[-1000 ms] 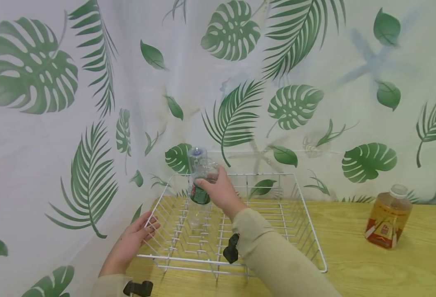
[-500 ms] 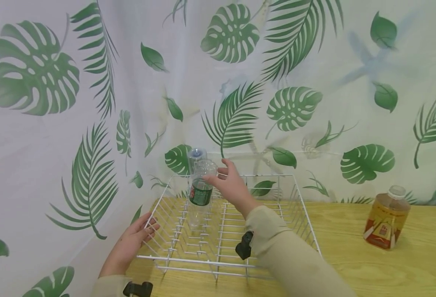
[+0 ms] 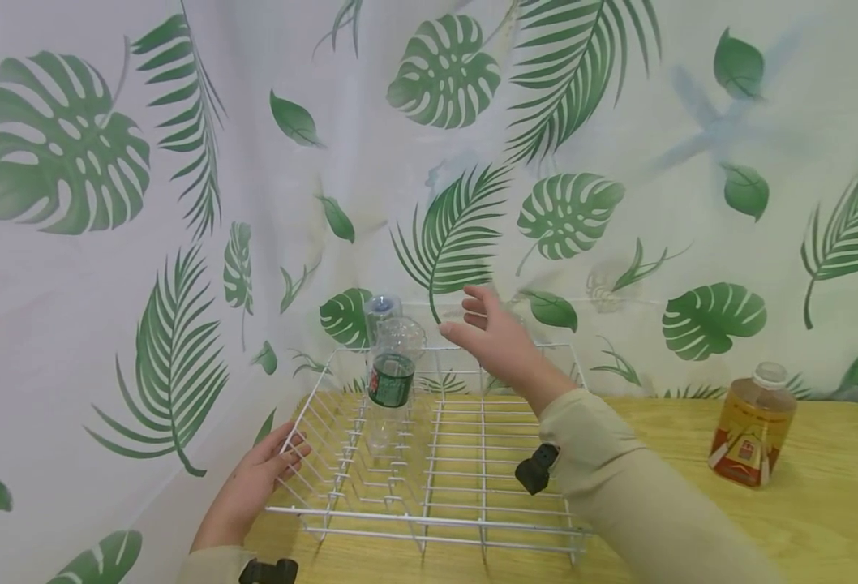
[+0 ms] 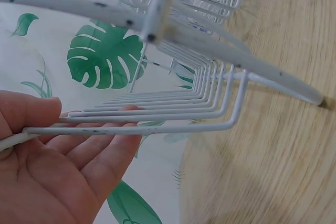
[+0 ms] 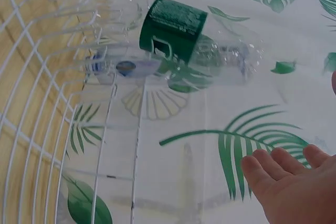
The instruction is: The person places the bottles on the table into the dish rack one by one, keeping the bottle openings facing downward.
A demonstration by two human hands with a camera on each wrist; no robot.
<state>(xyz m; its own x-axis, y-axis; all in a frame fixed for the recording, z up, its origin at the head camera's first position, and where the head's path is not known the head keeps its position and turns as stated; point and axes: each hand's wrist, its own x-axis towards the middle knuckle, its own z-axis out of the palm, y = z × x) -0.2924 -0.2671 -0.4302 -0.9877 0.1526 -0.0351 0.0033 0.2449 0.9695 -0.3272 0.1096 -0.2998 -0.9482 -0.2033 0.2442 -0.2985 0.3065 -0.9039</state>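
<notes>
A white wire dish rack (image 3: 414,517) stands on the wooden table. My left hand (image 3: 257,483) holds its left side; in the left wrist view, the thumb (image 4: 31,109) lies over the wire and the fingers pass behind it. Inside the rack, a clear plastic bottle with a green label (image 3: 391,381) stands upside down, base up. Just behind it is a second clear bottle with a bluish base (image 3: 383,307), partly hidden. My right hand (image 3: 498,337) is in the air over the rack's back, right of both bottles, fingers loosely extended and holding nothing.
To the right of the rack, an uncapped amber bottle with a yellow and red label (image 3: 752,430) stands upright on the wooden table (image 3: 662,478). A white curtain with green leaf prints (image 3: 568,97) hangs behind and at the left.
My right hand has let go of the green-labelled bottle and moved right and up, away from it. The bottle stays in the rack. My left hand keeps its place on the rack.
</notes>
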